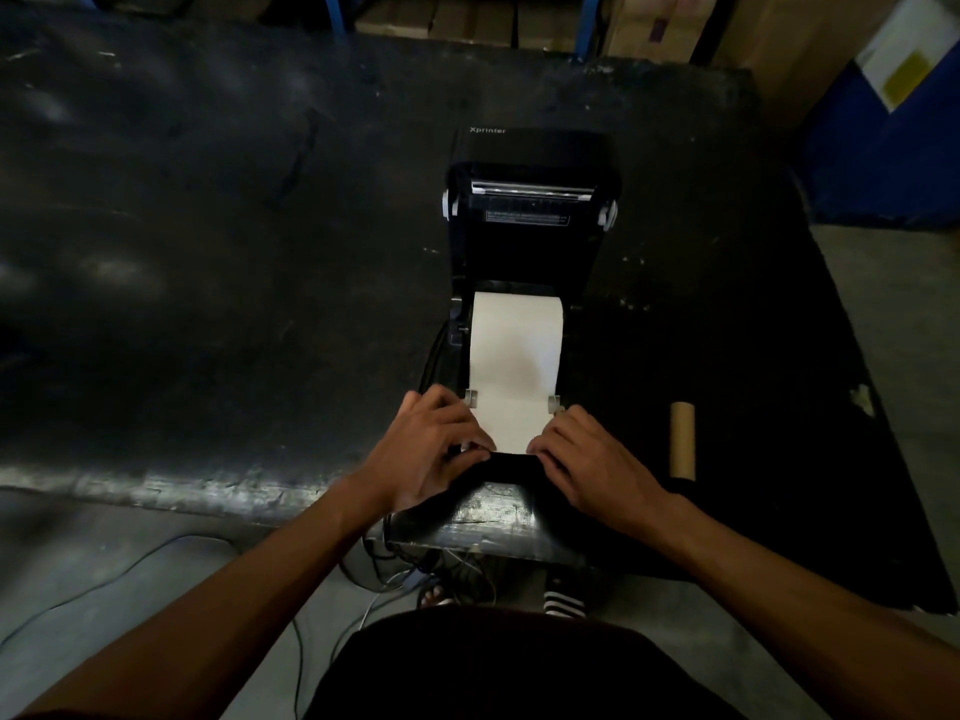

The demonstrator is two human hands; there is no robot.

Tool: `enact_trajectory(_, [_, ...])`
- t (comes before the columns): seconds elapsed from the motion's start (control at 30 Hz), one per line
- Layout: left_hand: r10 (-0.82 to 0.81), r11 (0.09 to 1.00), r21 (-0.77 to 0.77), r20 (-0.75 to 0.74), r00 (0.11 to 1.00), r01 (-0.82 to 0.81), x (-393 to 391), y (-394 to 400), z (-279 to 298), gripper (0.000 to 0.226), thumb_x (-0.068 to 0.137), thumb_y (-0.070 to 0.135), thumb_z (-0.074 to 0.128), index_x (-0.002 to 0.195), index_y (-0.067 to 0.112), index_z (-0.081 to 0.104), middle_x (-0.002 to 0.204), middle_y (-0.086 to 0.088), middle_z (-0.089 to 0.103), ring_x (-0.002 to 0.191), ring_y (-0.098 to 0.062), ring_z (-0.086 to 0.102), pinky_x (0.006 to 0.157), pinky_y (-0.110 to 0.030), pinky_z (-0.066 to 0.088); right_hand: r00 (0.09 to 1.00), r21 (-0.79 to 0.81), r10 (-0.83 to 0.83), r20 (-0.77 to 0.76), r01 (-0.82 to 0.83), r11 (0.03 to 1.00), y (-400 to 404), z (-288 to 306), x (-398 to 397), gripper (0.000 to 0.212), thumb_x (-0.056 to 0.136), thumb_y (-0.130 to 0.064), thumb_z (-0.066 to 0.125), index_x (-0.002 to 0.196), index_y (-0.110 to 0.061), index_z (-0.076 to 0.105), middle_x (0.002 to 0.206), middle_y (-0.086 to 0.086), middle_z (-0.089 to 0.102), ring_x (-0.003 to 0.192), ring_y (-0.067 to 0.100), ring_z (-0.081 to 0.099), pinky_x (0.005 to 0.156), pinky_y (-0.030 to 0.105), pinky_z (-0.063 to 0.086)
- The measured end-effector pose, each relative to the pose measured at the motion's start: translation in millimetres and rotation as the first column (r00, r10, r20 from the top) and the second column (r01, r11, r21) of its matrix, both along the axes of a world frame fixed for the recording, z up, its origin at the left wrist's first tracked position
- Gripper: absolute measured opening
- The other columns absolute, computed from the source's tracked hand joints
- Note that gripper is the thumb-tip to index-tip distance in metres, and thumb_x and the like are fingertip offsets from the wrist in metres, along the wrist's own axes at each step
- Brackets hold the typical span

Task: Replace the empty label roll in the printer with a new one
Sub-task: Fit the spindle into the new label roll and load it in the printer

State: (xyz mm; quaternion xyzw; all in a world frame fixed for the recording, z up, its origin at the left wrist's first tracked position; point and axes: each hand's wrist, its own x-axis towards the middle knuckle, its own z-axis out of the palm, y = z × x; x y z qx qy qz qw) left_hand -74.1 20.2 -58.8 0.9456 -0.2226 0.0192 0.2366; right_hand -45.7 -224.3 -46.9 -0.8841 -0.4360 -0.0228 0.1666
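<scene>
A black label printer (530,163) stands on the dark table with its lid swung up and back. A white label roll (517,324) sits in its bay, and the paper runs forward between two small grey guides toward the front edge. My left hand (441,449) pinches the paper's near left corner. My right hand (587,459) presses on the near right corner. A bare brown cardboard core (682,439) lies on the table just right of the printer.
The black table (208,252) has a worn front edge close to my body. Cables (395,569) hang below that edge and trail over the floor. Cardboard boxes (675,23) and a blue bin (883,163) stand behind and to the right.
</scene>
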Motion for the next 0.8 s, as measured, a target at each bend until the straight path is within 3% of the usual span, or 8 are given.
enact_trajectory(0.17, [-0.129,0.991,0.045,-0.02,0.991,0.13,-11.0,2.3,5.2,0.029,0.092,0.04,0.054,0.107,0.027,0.075,0.094,0.008,0.071,0.092,-0.018,0.051,0.072,-0.034,0.039,0.997,-0.015,0.048,-0.062,-0.049,0.999,-4.3,-0.7,-18.4,0.017,0.088,-0.009,0.066,0.104,-0.001,0.068,0.091,0.012,0.064,0.084,0.027,0.058,0.07,0.036,0.053])
enact_trajectory(0.27, [-0.196,0.978,0.058,-0.065,0.979,0.2,-14.6,1.3,7.8,0.025,0.092,0.029,0.06,0.111,0.025,0.075,0.092,0.001,0.07,0.087,-0.021,0.055,0.071,-0.036,0.045,0.993,-0.063,0.088,-0.078,-0.093,0.994,-8.7,0.6,-22.8,0.024,0.085,-0.009,0.069,0.108,0.0,0.068,0.094,0.013,0.066,0.087,0.027,0.06,0.07,0.037,0.056])
enact_trajectory(0.43, [-0.258,0.961,0.061,-0.155,0.954,0.27,-15.1,-2.1,12.6,0.022,0.093,0.025,0.061,0.111,0.026,0.074,0.097,0.002,0.07,0.087,-0.017,0.065,0.073,-0.034,0.055,0.984,-0.109,0.151,-0.094,-0.161,0.981,-11.0,2.9,-26.2,0.023,0.088,-0.016,0.065,0.108,-0.005,0.069,0.095,0.01,0.066,0.087,0.024,0.06,0.067,0.033,0.055])
enact_trajectory(0.8, [-0.258,0.951,0.111,-0.224,0.94,0.288,-31.6,-3.4,-4.1,0.023,0.095,0.031,0.055,0.11,0.028,0.071,0.108,0.005,0.07,0.09,-0.016,0.066,0.072,-0.03,0.052,0.959,-0.167,0.161,-0.232,-0.202,0.965,-7.1,-12.3,-38.3,0.029,0.096,-0.025,0.047,0.113,-0.011,0.065,0.106,0.006,0.062,0.099,0.02,0.052,0.082,0.032,0.049])
